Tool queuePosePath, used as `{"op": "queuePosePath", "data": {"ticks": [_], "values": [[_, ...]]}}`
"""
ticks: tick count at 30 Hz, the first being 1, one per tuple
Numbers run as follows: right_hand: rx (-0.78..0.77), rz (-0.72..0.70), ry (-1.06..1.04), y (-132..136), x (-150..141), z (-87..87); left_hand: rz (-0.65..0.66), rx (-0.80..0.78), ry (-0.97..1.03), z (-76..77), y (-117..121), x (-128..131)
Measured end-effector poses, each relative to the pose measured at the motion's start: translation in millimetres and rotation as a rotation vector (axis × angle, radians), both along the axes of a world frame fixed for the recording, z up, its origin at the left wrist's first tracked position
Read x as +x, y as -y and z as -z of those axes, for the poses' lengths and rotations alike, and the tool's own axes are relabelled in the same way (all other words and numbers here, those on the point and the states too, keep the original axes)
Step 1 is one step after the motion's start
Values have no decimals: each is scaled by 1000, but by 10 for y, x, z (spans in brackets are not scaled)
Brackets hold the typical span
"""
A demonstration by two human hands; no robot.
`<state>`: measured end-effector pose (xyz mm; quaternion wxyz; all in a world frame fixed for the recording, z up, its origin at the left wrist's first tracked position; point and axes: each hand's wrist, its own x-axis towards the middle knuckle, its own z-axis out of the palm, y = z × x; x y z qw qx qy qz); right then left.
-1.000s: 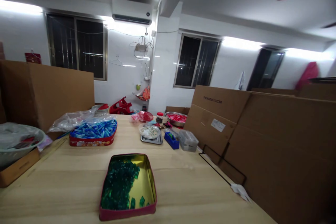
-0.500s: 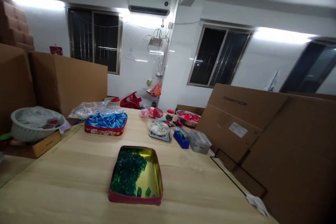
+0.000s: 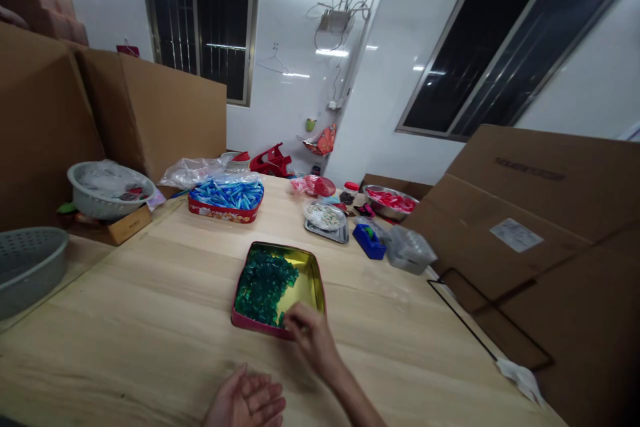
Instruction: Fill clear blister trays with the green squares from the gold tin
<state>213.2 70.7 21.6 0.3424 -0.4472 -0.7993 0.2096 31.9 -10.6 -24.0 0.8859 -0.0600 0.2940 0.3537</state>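
Observation:
A rectangular tin [image 3: 320, 278] with a gold inside and dark pink rim sits mid-table. Dark green translucent pieces [image 3: 264, 285] fill its left side. Over the tin's front right corner my right hand [image 3: 307, 327] reaches down, thumb and fingers pinched together, slightly blurred; whatever is between the fingertips is hidden. In front of the tin, at the bottom edge, my left hand [image 3: 247, 400] lies palm up with its fingers stretched and slightly curled, nothing visible in it.
Behind stand a red tin of blue wrapped sticks [image 3: 225, 195], a scale [image 3: 333, 233] bearing a bagged plate, a blue tape dispenser [image 3: 369, 241] and a clear plastic box [image 3: 410, 250]. Grey baskets [image 3: 30, 267] are at left. Cardboard [image 3: 540, 213] and a black wire frame [image 3: 463, 320] border the right.
Both hands have come into view from below, the right reaching the tin's front corner. The view has tilted downward and turned left, and another grey basket shows at left.

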Motion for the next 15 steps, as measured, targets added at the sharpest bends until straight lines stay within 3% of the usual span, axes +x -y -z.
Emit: {"op": "queuePosePath", "data": {"ticks": [4,7,11,15], "values": [[22,266,449,-888,260,-181,9,51,-17,39,43,-75],[-34,288,608,-1355,306,-114,-30,79,-34,115,77,-121],[-109,263,689,-1645,295,97,-102,7,-109,60,92,-201],[-169,270,688,-1701,317,220,-152,-75,-141,-53,90,-264]]}}
